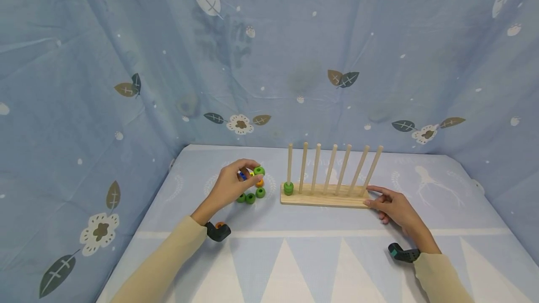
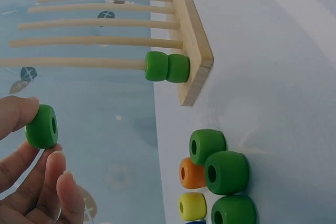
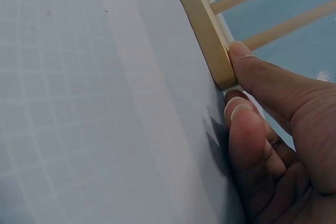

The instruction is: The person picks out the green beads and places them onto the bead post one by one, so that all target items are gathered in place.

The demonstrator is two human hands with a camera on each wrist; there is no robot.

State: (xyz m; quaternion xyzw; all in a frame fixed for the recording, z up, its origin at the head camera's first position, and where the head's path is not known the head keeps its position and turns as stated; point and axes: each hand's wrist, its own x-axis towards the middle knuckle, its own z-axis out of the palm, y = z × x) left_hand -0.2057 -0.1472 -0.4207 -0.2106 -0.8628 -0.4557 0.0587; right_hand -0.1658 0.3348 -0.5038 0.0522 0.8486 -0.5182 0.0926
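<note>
My left hand (image 1: 229, 183) pinches a green wooden bead (image 2: 42, 127) between thumb and fingers, its hole showing. The bead is held up to the left of a wooden peg rack (image 1: 324, 200) with a row of several upright pegs. Two green beads (image 2: 167, 67) are stacked at the foot of the leftmost peg; the other pegs are bare. At the rack's right end, my right hand (image 1: 393, 208) grips the base, thumb on the front edge and index finger behind. Below the left hand lie loose green beads (image 2: 227, 172), an orange bead (image 2: 192, 173) and a yellow bead (image 2: 192, 206).
A blue bead (image 1: 242, 176) is partly hidden behind the left hand. Another orange bead (image 1: 219, 224) lies near the left wrist. A patterned cloth (image 1: 316, 265) covers the table, and a blue printed curtain (image 1: 294, 50) hangs behind it and at the sides.
</note>
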